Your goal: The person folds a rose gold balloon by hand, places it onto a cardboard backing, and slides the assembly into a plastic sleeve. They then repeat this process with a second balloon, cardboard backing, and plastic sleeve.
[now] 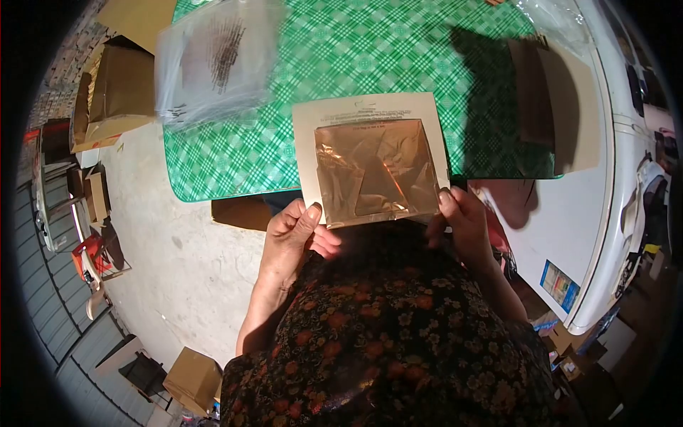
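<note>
Between my two hands is a cream printed card (307, 156) with a shiny copper-brown film packet (377, 171) lying over most of it. My left hand (293, 231) pinches the lower left corner, thumb on top and fingers curled beneath. At the lower right edge, my right hand (462, 217) grips with its thumb on top; its other fingers are partly hidden underneath. The card's far part lies over the green checked tablecloth (235, 156), its near edge close to my body. Small print on the card is too fine to read.
A stack of clear plastic bags (213, 64) lies on the table's far left. Brown cardboard (573, 107) and clear plastic (555, 21) are at the right. An open cardboard box (117, 92) stands left of the table, another box (193, 378) on the floor. A white vehicle (605, 213) is on the right.
</note>
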{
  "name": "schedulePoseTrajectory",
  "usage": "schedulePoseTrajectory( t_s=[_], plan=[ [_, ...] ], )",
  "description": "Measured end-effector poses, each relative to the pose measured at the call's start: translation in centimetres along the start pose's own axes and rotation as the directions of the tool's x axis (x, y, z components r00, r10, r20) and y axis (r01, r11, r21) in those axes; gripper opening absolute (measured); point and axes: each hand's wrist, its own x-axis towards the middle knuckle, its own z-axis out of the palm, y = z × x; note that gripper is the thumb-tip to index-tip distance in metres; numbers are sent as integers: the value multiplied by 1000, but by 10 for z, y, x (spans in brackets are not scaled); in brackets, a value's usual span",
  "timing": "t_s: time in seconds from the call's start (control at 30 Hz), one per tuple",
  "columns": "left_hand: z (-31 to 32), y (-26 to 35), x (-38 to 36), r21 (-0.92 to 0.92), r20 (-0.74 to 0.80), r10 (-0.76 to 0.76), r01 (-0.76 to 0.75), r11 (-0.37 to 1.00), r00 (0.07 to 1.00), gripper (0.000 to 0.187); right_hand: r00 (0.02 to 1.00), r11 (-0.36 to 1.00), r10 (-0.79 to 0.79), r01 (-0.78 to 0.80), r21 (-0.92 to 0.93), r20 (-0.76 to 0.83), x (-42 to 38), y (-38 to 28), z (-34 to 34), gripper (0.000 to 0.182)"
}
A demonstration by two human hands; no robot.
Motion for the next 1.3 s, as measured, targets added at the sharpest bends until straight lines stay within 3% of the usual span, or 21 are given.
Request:
schedulePoseTrajectory(
  t_s=[0.13,0.27,0.4,0.47,0.57,0.67,0.8,1.0,1.17,1.3],
  plan=[
    [0,-3,7,4,-34,16,-16,1000,999,33,999,1000,-24,25,-6,31,5,-2,-3,31],
    [23,1,10,-24,-149,90,-94,995,985,31,984,981,-173,169,-91,-35,16,13,1,33],
    [19,-5,12,53,-128,196,-191,980,972,26,962,950,-270,262,-167,-27,13,6,6,34],
    [17,-4,13,-18,-112,175,-178,984,978,28,947,934,-316,301,-191,-53,12,-3,14,37],
    [29,2,16,-199,-179,164,-199,959,970,34,918,920,-391,387,-68,-71,15,-4,20,34],
    [37,6,23,-205,-226,222,-269,941,948,38,946,951,-307,309,1,-104,17,-11,24,34],
    [40,17,28,-252,-164,227,-264,931,960,36,950,955,-292,295,10,-110,16,-17,28,34],
    [27,14,36,-257,-93,260,-275,926,961,18,952,955,-295,294,-31,-85,20,-16,17,32],
    [30,13,20,-134,-160,132,-154,979,978,22,970,971,-232,226,-80,-76,18,-19,18,30],
    [28,2,11,-59,-206,55,-69,996,977,30,954,962,-269,261,-79,-131,17,-1,19,26]
  ],
)
